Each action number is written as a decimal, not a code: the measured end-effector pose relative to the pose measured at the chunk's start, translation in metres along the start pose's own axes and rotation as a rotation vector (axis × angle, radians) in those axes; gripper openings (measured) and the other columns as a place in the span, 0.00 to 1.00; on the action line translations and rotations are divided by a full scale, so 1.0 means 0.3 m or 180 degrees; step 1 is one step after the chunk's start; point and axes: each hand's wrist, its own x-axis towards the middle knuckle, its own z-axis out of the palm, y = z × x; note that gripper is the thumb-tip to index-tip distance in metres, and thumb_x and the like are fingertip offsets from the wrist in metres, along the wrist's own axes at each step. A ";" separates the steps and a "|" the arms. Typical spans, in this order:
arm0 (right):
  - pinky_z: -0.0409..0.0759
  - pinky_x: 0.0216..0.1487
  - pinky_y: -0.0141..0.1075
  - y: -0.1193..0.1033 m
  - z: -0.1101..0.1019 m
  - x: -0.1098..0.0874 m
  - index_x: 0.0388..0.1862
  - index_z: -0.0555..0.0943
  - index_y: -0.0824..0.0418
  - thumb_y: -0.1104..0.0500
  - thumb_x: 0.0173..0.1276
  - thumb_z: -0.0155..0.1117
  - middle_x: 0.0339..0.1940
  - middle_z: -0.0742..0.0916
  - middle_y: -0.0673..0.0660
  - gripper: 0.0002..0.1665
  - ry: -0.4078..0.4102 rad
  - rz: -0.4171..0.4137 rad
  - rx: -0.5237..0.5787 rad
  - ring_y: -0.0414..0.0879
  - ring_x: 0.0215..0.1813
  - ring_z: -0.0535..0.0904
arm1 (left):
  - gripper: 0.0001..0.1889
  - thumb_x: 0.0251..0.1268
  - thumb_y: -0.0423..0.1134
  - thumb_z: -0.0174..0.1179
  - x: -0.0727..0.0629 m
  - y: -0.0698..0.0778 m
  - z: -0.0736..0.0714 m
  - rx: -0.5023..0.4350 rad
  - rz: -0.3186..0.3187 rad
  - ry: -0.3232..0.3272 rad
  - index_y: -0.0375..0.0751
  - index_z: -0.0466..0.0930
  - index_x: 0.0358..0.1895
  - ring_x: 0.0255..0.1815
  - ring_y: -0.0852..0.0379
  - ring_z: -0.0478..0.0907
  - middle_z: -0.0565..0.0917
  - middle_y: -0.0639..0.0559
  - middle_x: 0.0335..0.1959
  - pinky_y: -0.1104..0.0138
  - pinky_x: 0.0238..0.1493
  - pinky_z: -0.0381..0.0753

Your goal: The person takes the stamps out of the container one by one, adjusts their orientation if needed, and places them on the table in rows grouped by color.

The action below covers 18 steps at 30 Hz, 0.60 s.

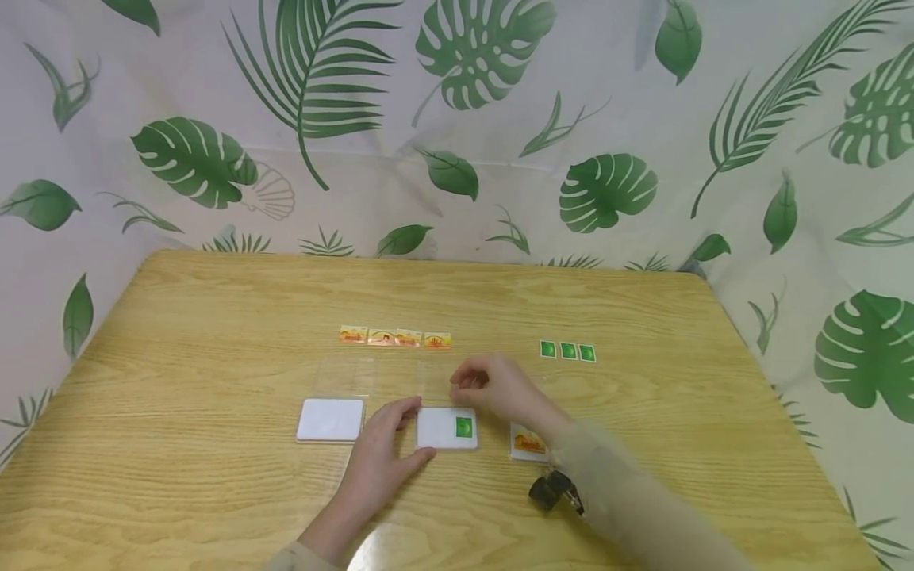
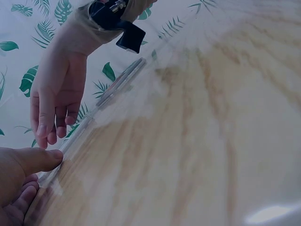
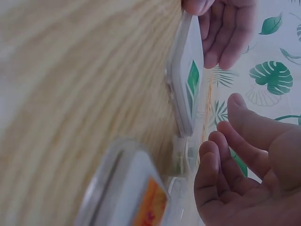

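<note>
At the middle of the table lies a white card [image 1: 435, 428] in a clear rim, a small green sticker [image 1: 464, 427] on its right half. My left hand [image 1: 382, 452] holds its left end, thumb at the near edge and fingers at the far edge. My right hand [image 1: 507, 388] hovers just beyond the card's far right corner. In the right wrist view its fingers [image 3: 214, 160] are loosely bent, the thumb apart, nothing visible between them. Partly under the right forearm is another white card with an orange picture sticker [image 1: 528, 442].
To the left lies a plain white card [image 1: 330, 420]. Faint clear plastic pieces [image 1: 344, 377] lie beyond the cards. Several orange stickers [image 1: 382, 338] form a row farther back, and three green stickers [image 1: 567, 350] sit back right. A leaf-print cloth [image 1: 357, 182] hangs behind the table.
</note>
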 end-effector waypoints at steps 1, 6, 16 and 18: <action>0.77 0.40 0.36 0.001 0.001 -0.008 0.40 0.83 0.56 0.57 0.60 0.71 0.32 0.82 0.48 0.10 -0.0006 0.0003 0.0030 0.43 0.37 0.76 | 0.36 0.51 0.38 0.72 0.000 0.000 0.000 0.0003 0.0003 0.0001 0.37 0.67 0.64 0.56 0.51 0.73 0.75 0.48 0.59 0.57 0.60 0.73; 0.78 0.41 0.36 0.014 0.006 -0.040 0.42 0.83 0.57 0.58 0.58 0.73 0.33 0.82 0.48 0.13 0.0005 -0.0011 0.0090 0.43 0.37 0.76 | 0.36 0.50 0.38 0.73 -0.001 0.000 0.002 0.0050 0.0003 0.0011 0.38 0.67 0.64 0.56 0.51 0.73 0.75 0.48 0.58 0.58 0.60 0.73; 0.77 0.37 0.34 0.033 0.015 -0.066 0.37 0.82 0.57 0.59 0.50 0.78 0.30 0.82 0.50 0.16 -0.0163 -0.0147 -0.0003 0.43 0.34 0.75 | 0.35 0.51 0.38 0.72 -0.005 0.003 0.001 0.0034 0.0015 0.0003 0.37 0.67 0.64 0.56 0.50 0.73 0.76 0.47 0.58 0.58 0.60 0.73; 0.77 0.36 0.33 0.034 0.017 -0.065 0.37 0.82 0.57 0.59 0.49 0.79 0.30 0.82 0.49 0.17 -0.0188 -0.0218 -0.0063 0.42 0.34 0.75 | 0.35 0.51 0.38 0.72 -0.005 0.004 0.002 0.0043 0.0010 0.0007 0.37 0.67 0.64 0.56 0.50 0.73 0.76 0.47 0.58 0.58 0.60 0.73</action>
